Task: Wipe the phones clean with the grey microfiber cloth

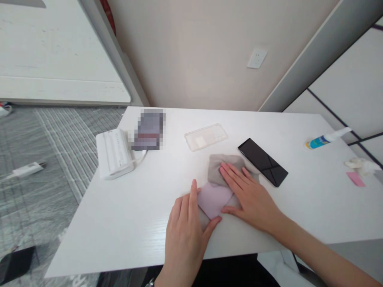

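Observation:
A grey cloth (217,165) lies rumpled on the white table, with a flat pale purple piece (214,198) on it; whether that piece is paper or fabric I cannot tell. My right hand (251,197) rests on the cloth, its fingers stretched out flat and its thumb apart beside the purple piece. At the left edge of the purple piece is my left hand (187,223), fingers extended and thumb spread near the lower corner. Just beyond my right hand lies a black phone (263,162), dark side up. Behind the cloth is a clear phone case (206,137).
A white packet (115,153) and a blurred-out dark object (148,129) with a white cable (140,160) stand at the table's left. On the right are a small blue-and-white bottle (326,138), a pink slip (356,179) and crumpled tissue (360,164). The wall borders the back edge.

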`<state>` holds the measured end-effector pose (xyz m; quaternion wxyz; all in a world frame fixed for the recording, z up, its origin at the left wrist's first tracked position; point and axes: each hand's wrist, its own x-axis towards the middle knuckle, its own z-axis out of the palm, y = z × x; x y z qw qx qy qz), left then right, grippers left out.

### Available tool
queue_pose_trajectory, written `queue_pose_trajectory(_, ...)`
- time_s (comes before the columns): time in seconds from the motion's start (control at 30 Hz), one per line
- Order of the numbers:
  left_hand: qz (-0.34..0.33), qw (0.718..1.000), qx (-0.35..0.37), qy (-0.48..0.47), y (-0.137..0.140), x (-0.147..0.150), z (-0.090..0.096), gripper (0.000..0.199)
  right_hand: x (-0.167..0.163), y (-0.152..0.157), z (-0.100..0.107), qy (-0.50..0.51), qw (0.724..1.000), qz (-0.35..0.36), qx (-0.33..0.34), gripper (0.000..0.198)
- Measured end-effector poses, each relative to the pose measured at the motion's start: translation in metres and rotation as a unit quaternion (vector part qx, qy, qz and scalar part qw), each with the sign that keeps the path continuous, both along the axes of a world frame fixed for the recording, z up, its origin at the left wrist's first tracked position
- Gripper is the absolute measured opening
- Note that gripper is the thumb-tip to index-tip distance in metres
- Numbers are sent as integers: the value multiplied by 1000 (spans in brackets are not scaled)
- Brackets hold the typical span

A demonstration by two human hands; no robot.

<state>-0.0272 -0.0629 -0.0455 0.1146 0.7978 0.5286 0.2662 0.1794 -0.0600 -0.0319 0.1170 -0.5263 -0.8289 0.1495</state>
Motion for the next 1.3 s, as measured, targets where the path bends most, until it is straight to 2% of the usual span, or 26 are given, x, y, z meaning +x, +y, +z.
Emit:
queue_pose_trajectory(0.03, 0, 1000, -1, 0, 0, 0, 0, 94, 0, 0, 0, 9, 1000, -12, 5, 110)
queue_pose_trajectory(0.13, -1, 1000, 1, 11, 0, -1, 0, 89, -2, -2, 1, 66, 989, 123, -57, 122)
queue_pose_trajectory(0.17, -1, 1000, 4, 11, 1, -1, 0, 89, -2, -2, 2, 65, 988, 129, -58, 117)
queue_pose_trajectory(0.27, -2, 1000, 4, 0, 1, -2, 0, 94, 1, -2, 2, 21, 1000, 6, -3, 104)
queue_pose_trajectory(0.3, -3, 1000, 3, -4, 1, -2, 0, 94, 1, -2, 3, 19, 1000, -15, 6, 109)
queue_pose_trajectory(0.37, -2, 1000, 2, -3, 1, -2, 0, 90, 1, -4, 3, 53, 996, 66, -32, 118)
queue_pose_trajectory(0.4, -3, 1000, 2, -2, 1, -2, -1, 89, 2, -4, 2, 68, 990, 113, -52, 119)
queue_pose_trajectory(0.43, -4, 1000, 1, -3, 1, -2, 0, 89, 3, -4, 1, 70, 987, 130, -59, 116)
queue_pose_trajectory(0.47, -4, 1000, -1, -5, 1, -2, 0, 91, 4, -3, 0, 60, 990, 114, -51, 111)
queue_pose_trajectory(0.53, -10, 1000, -13, -15, 1, -3, 0, 96, 7, 0, -3, 25, 999, 30, -14, 106)
queue_pose_trajectory(0.6, -19, 999, -32, -26, 0, -5, 1, 96, 5, 0, -4, 14, 1000, -16, 5, 112)
queue_pose_trajectory(0.67, -28, 998, -52, -29, 0, -6, 1, 92, 0, -3, -2, 39, 998, 37, -26, 119)
queue_pose_trajectory(0.73, -30, 997, -60, -26, -1, -8, 1, 91, -4, -5, 1, 68, 988, 119, -71, 117)
queue_pose_trajectory(0.77, -28, 998, -59, -26, -1, -9, 1, 91, -4, -4, 1, 73, 985, 133, -81, 113)
queue_pose_trajectory(0.8, -27, 998, -58, -28, -1, -9, 1, 92, -3, -2, 2, 68, 988, 119, -74, 108)
queue_pose_trajectory(0.87, -24, 997, -58, -38, 0, -9, 1, 93, 0, 2, 1, 43, 998, 37, -33, 104)
queue_pose_trajectory(0.93, -23, 997, -59, -45, 0, -9, 1, 94, -1, 3, 1, 25, 1000, -12, -2, 108)
queue_pose_trajectory(1.03, -24, 997, -62, -34, 0, -9, 2, 95, -6, -2, 4, 55, 988, 132, -57, 111)
queue_pose_trajectory(1.1, -22, 997, -69, -22, -1, -9, 2, 98, -5, -3, 5, 50, 978, 184, -82, 104)
queue_pose_trajectory(1.13, -22, 997, -72, -20, -1, -9, 3, 99, -3, -2, 5, 35, 982, 169, -74, 100)
queue_pose_trajectory(1.23, -21, 996, -76, -33, -2, -8, 3, 99, 6, 1, 0, -22, 999, 41, 5, 100)
queue_pose_trajectory(1.3, -20, 996, -75, -37, -2, -8, 3, 99, 10, -1, -4, -33, 998, 26, 37, 108)
